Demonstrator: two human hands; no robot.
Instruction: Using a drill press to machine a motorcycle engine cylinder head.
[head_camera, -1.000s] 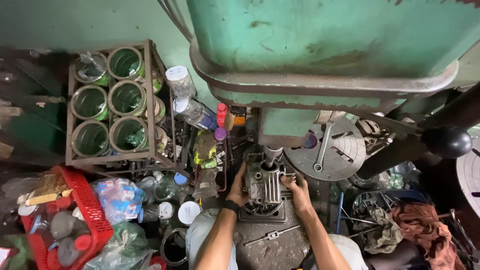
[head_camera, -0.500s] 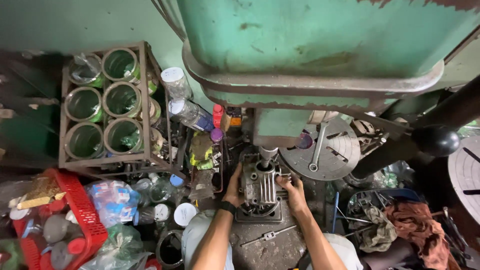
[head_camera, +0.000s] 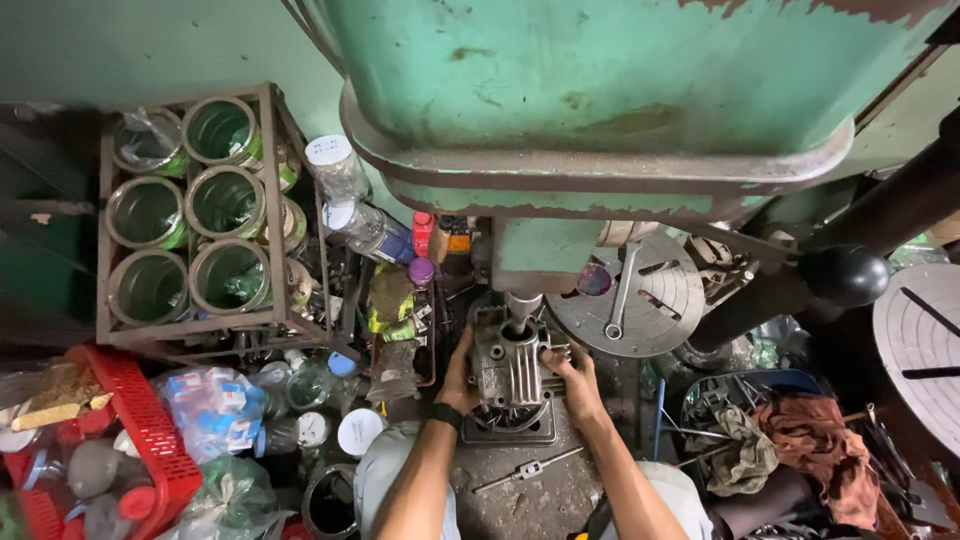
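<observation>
Left hand (head_camera: 459, 378) and right hand (head_camera: 574, 380) clasp a finned metal casting (head_camera: 507, 368) under the drill spindle (head_camera: 521, 305).
Fingers curled on opposite flanks; it looks heavy, rigid, greasy, best held by its ribbed sides.

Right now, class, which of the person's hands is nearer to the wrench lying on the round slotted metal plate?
Right. The right hand grips the grey metal casting on the side facing the wrench; the left hand holds the casting's far side.

A grey, ribbed metal casting (head_camera: 508, 365) with a round bore on top stands upright on a drill press table, under the spindle.
</observation>
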